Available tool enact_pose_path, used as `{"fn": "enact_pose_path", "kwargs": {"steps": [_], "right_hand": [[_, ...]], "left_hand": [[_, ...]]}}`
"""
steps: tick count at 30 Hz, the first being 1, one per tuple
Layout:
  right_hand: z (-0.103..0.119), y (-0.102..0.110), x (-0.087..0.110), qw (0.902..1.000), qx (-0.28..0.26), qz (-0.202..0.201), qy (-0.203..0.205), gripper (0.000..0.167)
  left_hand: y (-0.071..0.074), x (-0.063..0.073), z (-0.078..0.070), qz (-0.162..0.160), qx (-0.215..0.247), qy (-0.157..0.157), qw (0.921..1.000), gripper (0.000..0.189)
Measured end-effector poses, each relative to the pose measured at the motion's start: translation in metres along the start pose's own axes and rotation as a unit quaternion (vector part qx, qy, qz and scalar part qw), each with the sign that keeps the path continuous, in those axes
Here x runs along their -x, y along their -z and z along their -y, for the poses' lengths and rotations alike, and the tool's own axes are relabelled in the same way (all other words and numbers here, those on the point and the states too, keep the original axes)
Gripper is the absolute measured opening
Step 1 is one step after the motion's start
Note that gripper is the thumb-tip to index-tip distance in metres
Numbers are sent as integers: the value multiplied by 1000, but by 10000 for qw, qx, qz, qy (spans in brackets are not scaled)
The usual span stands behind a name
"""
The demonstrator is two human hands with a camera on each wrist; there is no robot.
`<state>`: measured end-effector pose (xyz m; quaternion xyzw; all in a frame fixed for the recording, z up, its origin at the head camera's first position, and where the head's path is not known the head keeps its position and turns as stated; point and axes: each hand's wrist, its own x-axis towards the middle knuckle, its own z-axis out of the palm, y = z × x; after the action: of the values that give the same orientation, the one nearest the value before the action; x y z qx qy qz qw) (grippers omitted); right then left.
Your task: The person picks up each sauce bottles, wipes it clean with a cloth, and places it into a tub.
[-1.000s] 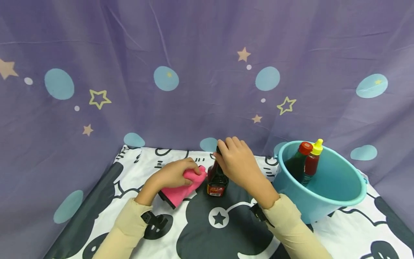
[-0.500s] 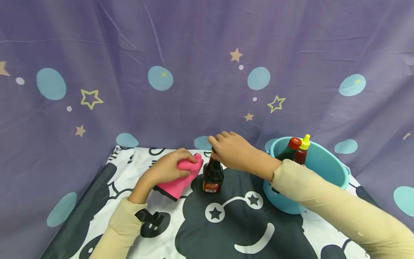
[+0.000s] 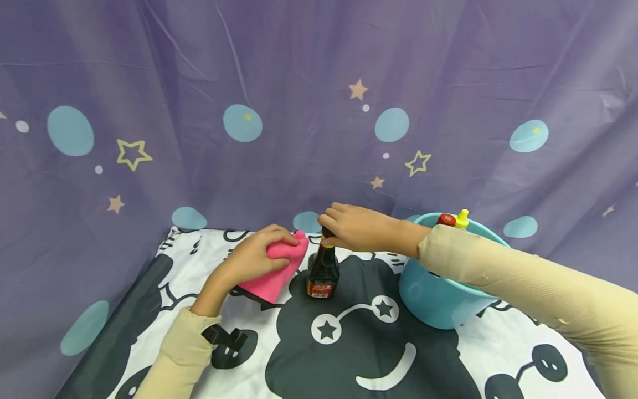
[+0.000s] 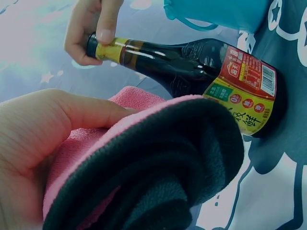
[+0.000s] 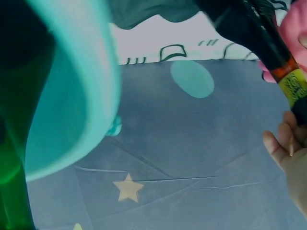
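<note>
A dark soy sauce bottle with a red and yellow label stands upright in the middle of the bedding-like cloth. My right hand grips its black cap from above, fingers curled round the neck's top, as the left wrist view also shows. Just left of the bottle, my left hand holds a folded pink cleaning cloth between thumb and fingers. The left wrist view shows the cloth's dark inner side and the bottle label close by it. Whether cloth and bottle touch, I cannot tell.
A light blue bucket stands to the right, partly behind my right sleeve. Inside it are a bottle with a red cap and one with a yellow nozzle. A purple patterned curtain hangs at the back.
My right forearm has swung out to the right, turning the hand on the bottle's cap, and now crosses the bucket. The left hand keeps the pink cloth beside the bottle. The head view has shifted slightly.
</note>
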<state>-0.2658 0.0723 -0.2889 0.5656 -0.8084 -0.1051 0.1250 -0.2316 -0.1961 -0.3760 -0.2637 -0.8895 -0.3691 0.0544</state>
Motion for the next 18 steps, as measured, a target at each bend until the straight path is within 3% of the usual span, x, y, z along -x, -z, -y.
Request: {"fn": "enact_pose_path", "kwargs": {"steps": [10,14,18], "right_hand": [[1,8,26,9909,1126,-351,648,39],[-1,34,43,9908,1045,-624,586,43],[-5,73,62,9912,718,-1072,302,47]], "left_hand": [[-1,-2,5,-146,-57,-139,9998,34],[-3,-1,10,-21,-70,-15,10000,35],[-3,0,14,46,-86,-35,9999,35]]}}
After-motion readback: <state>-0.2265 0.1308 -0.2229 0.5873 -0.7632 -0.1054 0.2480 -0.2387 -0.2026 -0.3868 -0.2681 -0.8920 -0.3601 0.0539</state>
